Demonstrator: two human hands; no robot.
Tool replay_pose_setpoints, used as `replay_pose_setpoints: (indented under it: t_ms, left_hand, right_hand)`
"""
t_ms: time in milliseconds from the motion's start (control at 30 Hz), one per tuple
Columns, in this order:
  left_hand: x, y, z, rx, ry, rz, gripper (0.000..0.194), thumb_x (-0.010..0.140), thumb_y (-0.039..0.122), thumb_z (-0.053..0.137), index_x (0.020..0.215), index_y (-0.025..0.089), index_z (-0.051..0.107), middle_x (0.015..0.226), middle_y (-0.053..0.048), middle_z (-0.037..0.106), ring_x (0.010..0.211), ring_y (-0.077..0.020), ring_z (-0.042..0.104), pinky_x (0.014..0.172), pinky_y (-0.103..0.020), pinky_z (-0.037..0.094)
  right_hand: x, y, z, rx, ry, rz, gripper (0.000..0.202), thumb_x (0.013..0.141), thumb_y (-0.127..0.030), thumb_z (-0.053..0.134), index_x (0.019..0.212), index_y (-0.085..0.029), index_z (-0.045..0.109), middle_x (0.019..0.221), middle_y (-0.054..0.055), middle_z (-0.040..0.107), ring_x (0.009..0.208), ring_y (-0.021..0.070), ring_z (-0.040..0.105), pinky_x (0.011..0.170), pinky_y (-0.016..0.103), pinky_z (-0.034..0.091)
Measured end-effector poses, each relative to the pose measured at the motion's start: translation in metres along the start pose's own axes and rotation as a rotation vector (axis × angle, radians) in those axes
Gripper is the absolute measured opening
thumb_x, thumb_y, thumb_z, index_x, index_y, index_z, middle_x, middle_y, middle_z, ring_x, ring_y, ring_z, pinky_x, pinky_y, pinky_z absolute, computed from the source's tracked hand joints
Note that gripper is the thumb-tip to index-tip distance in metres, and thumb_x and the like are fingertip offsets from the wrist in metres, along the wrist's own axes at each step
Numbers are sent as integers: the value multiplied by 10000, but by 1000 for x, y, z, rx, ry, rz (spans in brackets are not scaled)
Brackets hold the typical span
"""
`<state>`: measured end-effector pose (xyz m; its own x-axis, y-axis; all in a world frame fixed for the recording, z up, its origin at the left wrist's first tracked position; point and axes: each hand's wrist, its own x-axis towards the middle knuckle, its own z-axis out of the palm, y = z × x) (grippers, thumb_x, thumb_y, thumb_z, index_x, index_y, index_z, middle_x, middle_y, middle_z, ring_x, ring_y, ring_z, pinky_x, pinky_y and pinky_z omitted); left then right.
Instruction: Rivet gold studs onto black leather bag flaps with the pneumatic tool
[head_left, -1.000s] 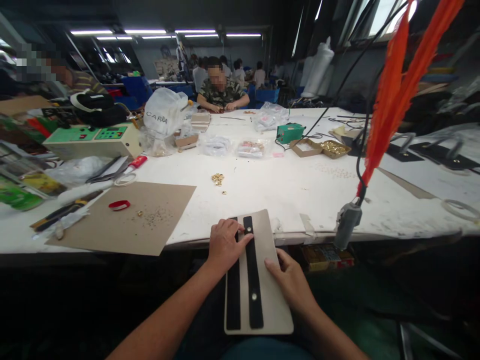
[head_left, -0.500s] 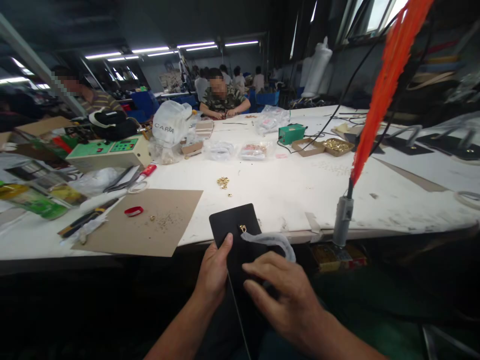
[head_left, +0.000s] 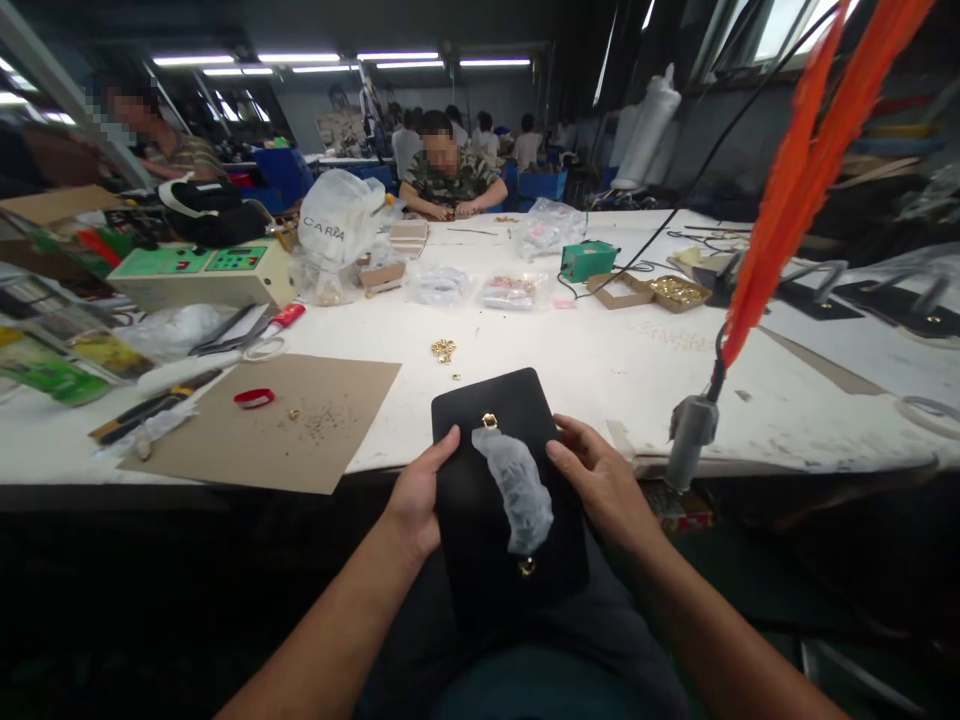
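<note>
A flat black panel (head_left: 469,500) with rounded corners tilts toward me over my lap. My left hand (head_left: 420,495) grips its left edge, thumb on the face. On the right edge, my right hand (head_left: 600,475) holds it with thumb in front and fingers partly behind. Across the panel's face runs a handle wrapped in whitish film (head_left: 517,490), with a gold fitting (head_left: 490,421) at its upper end and another gold fitting (head_left: 527,567) at its lower end. A small heap of gold hardware pieces (head_left: 443,351) lies on the table beyond.
The white table (head_left: 525,345) carries a brown board (head_left: 360,400) with a red ring (head_left: 254,398) at left. A grey tool (head_left: 691,440) hangs at right below orange strands (head_left: 795,190). Farther back are a green box (head_left: 589,261) and black panels with handles (head_left: 817,297). A co-worker (head_left: 450,175) sits opposite.
The panel has turned its face more toward me, and the whole wrapped handle with its lower fitting now shows. My right hand has moved from over the face to the right edge.
</note>
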<state>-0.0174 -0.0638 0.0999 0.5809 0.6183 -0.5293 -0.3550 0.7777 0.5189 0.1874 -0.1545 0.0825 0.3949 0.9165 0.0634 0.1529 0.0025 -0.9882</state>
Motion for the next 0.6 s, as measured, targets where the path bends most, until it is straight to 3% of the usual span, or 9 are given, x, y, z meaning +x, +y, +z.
replay_pose_setpoints:
  t_ms: [100, 167, 267, 333, 433, 533, 600]
  left_hand:
    - [15, -2, -4, -60, 30, -6, 502, 995, 466, 610, 1280, 62, 699, 1084, -183, 814, 1039, -340, 788, 1021, -500, 606]
    - [21, -9, -6, -77, 31, 27, 491, 996, 469, 608, 1299, 94, 700, 1097, -158, 817, 1028, -324, 791, 1019, -489, 610]
    - [21, -25, -11, -11, 13, -65, 473, 950, 443, 690, 1285, 111, 720, 1063, -150, 825, 959, -325, 804, 982, -487, 629]
    - [20, -36, -17, 57, 12, -112, 438, 914, 374, 746, 1261, 107, 735, 1038, -158, 827, 913, -329, 810, 958, -491, 638]
    - [20, -46, -28, 82, 43, -48, 368, 910, 283, 754, 1235, 111, 745, 1042, -158, 829, 895, -314, 814, 952, -476, 642]
    - [23, -52, -38, 42, 85, -22, 326, 935, 265, 725, 1223, 113, 747, 1062, -157, 827, 899, -297, 815, 956, -466, 645]
    - [25, -56, -43, 16, 102, -14, 322, 947, 264, 714, 1233, 119, 742, 1073, -153, 826, 895, -288, 816, 955, -464, 647]
  right_hand:
    - [-5, 18, 5, 84, -111, 112, 453, 913, -555, 726, 1162, -178, 736, 1044, 73, 782, 962, 267, 719, 860, 386, 576]
    - [-3, 25, 8, 194, -60, 150, 425, 889, -532, 760, 1125, -179, 735, 1031, 61, 786, 945, 258, 720, 854, 372, 575]
    - [5, 33, 12, 385, 10, 203, 424, 875, -507, 771, 1144, -185, 711, 1090, 69, 786, 977, 260, 728, 900, 394, 583]
    - [10, 37, 12, 370, 20, 212, 432, 883, -506, 753, 1167, -185, 701, 1139, 83, 778, 1009, 266, 726, 930, 415, 582]
    - [6, 40, 7, 123, 112, 142, 513, 886, -509, 736, 1274, -179, 673, 1192, 108, 748, 1058, 273, 705, 941, 430, 572]
    - [-13, 40, -1, -268, 279, -67, 421, 909, -468, 726, 1228, -196, 692, 1102, 100, 724, 982, 262, 683, 878, 426, 558]
    - [-30, 40, -3, -466, 207, -244, 244, 936, -422, 720, 1089, -231, 729, 1007, 76, 717, 932, 258, 665, 854, 424, 538]
